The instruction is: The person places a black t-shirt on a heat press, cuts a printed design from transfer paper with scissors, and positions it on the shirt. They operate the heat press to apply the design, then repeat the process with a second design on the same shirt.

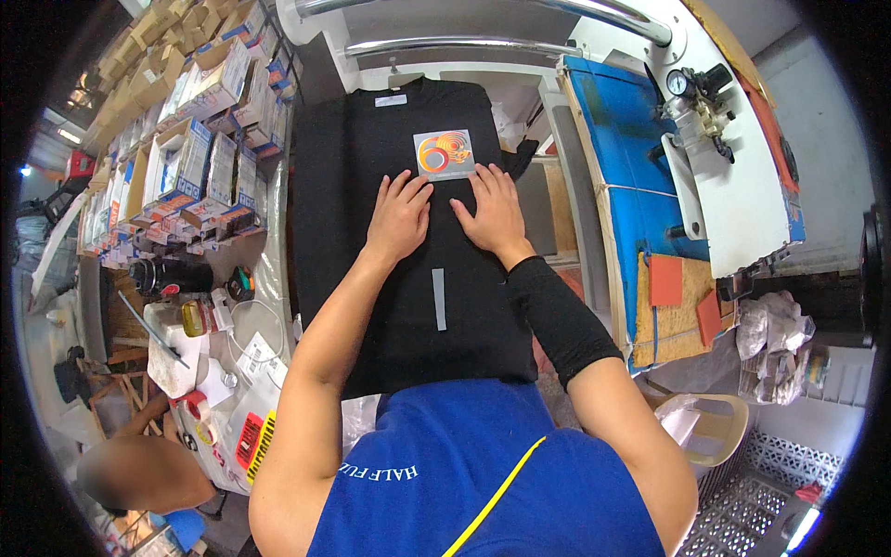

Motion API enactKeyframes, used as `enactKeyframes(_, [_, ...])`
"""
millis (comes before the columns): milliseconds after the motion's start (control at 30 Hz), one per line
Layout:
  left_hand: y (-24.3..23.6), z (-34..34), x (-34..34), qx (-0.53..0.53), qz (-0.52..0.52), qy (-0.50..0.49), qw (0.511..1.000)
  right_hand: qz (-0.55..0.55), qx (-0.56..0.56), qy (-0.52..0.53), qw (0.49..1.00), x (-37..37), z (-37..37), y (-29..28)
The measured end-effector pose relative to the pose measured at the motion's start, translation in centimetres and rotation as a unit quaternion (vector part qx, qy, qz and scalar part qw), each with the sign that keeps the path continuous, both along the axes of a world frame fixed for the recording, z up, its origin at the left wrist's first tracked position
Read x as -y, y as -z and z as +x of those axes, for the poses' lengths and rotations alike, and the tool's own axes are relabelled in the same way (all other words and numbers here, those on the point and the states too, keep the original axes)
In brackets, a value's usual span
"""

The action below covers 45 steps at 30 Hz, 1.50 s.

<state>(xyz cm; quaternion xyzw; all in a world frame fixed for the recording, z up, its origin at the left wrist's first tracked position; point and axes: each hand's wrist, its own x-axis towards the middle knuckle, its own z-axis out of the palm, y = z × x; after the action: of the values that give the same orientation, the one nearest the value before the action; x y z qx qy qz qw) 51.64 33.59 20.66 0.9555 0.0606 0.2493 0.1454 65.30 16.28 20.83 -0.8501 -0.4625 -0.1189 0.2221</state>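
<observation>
A black T-shirt (pixel 343 186) lies spread out in front of me, with a white label at its collar. On its chest is a square grey transfer sheet (pixel 444 154) bearing an orange and red design. My left hand (pixel 399 213) rests palm down on the shirt, fingertips at or just below the sheet's lower left corner. My right hand (pixel 488 209), with a black sleeve on its forearm, lies palm down at the sheet's lower right, fingertips touching that corner. Both have their fingers apart. A narrow grey strip (pixel 439 299) lies lower on the shirt, between my forearms.
Stacked cardboard boxes (pixel 176 167) and a cluttered side table (pixel 218 381) stand left. At right are a blue padded board (pixel 613 130), red pads (pixel 665 278) and a white machine panel with a gauge (pixel 679 85). Metal rails (pixel 464 48) cross above the shirt. Another person (pixel 139 469) is at lower left.
</observation>
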Motion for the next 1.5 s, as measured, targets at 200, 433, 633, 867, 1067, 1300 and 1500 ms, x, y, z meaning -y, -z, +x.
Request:
enactKeyframes(200, [-0.28,-0.20,0.33,-0.029,-0.019,-0.005,0.999,0.044,0.004,-0.016,0.999,0.32,-0.16,0.01])
enactKeyframes(433, [-0.13,-0.11,0.59,-0.009,-0.013,-0.036,0.999,0.025,0.012,-0.017,0.999,0.46,-0.16,0.11])
enactKeyframes(633, [-0.10,-0.10,0.75,-0.019,0.006,-0.046,0.999,0.030,0.012,-0.009,0.999,0.52,-0.26,0.16])
enactKeyframes(867, [-0.39,-0.18,0.82,-0.019,-0.007,-0.046,0.999,0.024,0.005,-0.011,1.000,0.44,-0.27,-0.03])
enactKeyframes(1067, [-0.40,-0.23,0.80,-0.015,-0.011,-0.043,0.999,0.019,0.001,-0.010,1.000,0.38,-0.27,-0.01])
enactKeyframes(1300, [-0.34,-0.21,0.70,-0.016,-0.004,-0.043,0.999,0.022,-0.006,-0.009,1.000,0.37,-0.25,0.10])
enactKeyframes(1500, [-0.43,-0.21,0.83,-0.015,-0.006,-0.049,0.999,0.023,0.005,-0.010,1.000,0.35,-0.46,0.16])
